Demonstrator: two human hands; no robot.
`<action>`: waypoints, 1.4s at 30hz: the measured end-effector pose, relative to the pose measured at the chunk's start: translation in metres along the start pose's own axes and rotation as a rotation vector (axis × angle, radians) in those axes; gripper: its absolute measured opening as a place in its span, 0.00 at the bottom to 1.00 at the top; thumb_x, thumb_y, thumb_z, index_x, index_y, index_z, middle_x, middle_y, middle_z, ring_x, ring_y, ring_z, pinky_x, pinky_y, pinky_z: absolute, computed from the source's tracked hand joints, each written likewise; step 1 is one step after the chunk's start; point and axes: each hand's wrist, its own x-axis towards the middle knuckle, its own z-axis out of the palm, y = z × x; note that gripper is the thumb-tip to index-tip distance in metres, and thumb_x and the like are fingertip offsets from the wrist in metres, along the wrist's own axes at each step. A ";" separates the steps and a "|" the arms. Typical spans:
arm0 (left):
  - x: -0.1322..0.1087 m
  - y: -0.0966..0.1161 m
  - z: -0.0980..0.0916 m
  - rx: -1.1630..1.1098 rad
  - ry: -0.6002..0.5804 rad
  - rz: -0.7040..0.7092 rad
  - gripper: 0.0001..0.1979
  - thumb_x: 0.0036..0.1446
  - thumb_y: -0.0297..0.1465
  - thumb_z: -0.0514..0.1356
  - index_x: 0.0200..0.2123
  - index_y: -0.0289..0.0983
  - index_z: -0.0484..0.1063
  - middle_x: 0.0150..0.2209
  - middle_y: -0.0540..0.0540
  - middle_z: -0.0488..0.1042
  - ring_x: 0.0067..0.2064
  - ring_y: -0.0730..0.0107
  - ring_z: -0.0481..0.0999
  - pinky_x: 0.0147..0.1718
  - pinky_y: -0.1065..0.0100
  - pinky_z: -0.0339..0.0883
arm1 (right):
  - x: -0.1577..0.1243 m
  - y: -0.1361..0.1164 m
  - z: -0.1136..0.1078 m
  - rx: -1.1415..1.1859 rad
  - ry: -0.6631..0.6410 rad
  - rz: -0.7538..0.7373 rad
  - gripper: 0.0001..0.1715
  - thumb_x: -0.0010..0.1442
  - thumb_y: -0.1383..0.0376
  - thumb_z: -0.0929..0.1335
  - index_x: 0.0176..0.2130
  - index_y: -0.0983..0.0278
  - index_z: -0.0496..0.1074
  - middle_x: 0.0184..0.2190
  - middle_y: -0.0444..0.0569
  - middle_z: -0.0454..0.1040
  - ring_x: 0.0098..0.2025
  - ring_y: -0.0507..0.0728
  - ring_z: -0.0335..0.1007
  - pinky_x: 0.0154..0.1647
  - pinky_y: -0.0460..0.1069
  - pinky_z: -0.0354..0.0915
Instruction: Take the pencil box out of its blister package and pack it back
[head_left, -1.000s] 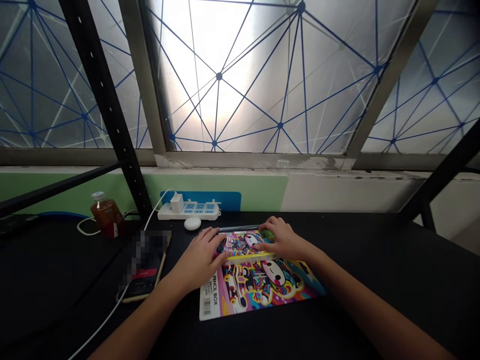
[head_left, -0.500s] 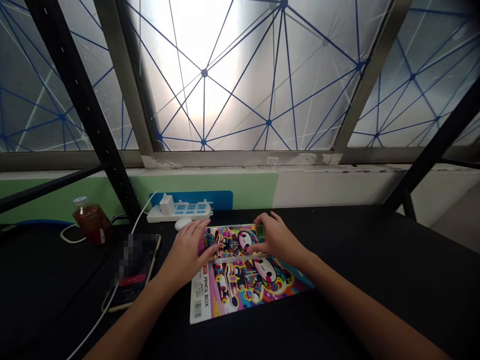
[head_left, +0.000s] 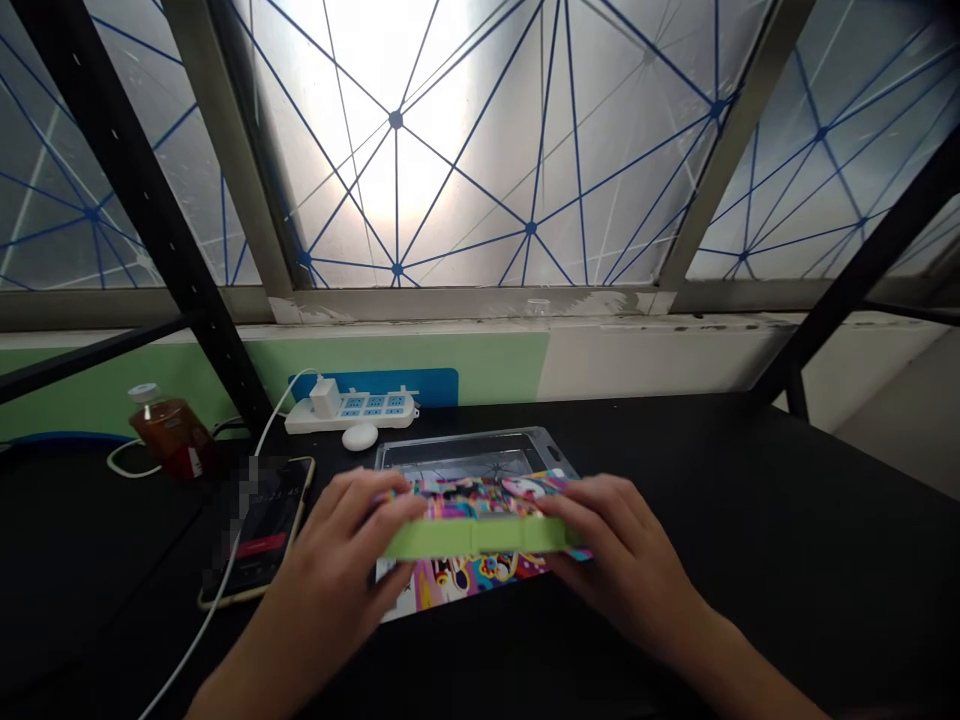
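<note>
Between my two hands is a pencil box (head_left: 480, 537), its light green side facing me and its colourful printed top partly visible. My left hand (head_left: 341, 550) grips its left end, thumb below and fingers on top. The right end is held by my right hand (head_left: 630, 550) in a similar way, with that thumb mostly hidden. Beneath the box lies a printed cardboard sheet (head_left: 442, 580), largely covered. Just beyond the box, a clear plastic blister shell (head_left: 465, 440) rests on the table with its hollow showing.
A white power strip (head_left: 352, 410) with a plugged-in charger stands against the wall, a white rounded object (head_left: 360, 437) before it. To the left are a phone (head_left: 259, 545), its white cable and an amber bottle (head_left: 171, 430). Black shelf posts flank the black table (head_left: 750, 520).
The pencil box has come out of the clear shell and toward me, tilted so its green side shows. Both hands moved nearer with it. The view shifted slightly.
</note>
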 end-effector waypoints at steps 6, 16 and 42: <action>-0.069 0.038 0.032 -0.109 0.009 -0.218 0.23 0.65 0.25 0.57 0.60 0.52 0.65 0.64 0.43 0.67 0.66 0.49 0.67 0.60 0.50 0.70 | -0.059 -0.031 0.011 0.057 -0.015 0.064 0.18 0.66 0.70 0.69 0.54 0.59 0.68 0.45 0.52 0.77 0.50 0.62 0.73 0.54 0.58 0.68; -0.090 0.033 0.050 -0.108 -0.158 -0.404 0.43 0.62 0.40 0.65 0.74 0.53 0.46 0.73 0.39 0.59 0.69 0.38 0.64 0.62 0.40 0.67 | -0.056 -0.032 0.019 0.155 -0.256 0.262 0.26 0.62 0.70 0.69 0.59 0.57 0.66 0.65 0.58 0.70 0.67 0.67 0.65 0.61 0.64 0.67; -0.094 0.024 0.058 -0.140 -0.078 -0.494 0.37 0.66 0.38 0.61 0.73 0.52 0.50 0.66 0.42 0.69 0.64 0.45 0.72 0.59 0.47 0.71 | -0.076 0.002 -0.002 0.514 -0.361 0.510 0.37 0.60 0.54 0.77 0.65 0.47 0.69 0.67 0.52 0.69 0.69 0.69 0.61 0.65 0.68 0.67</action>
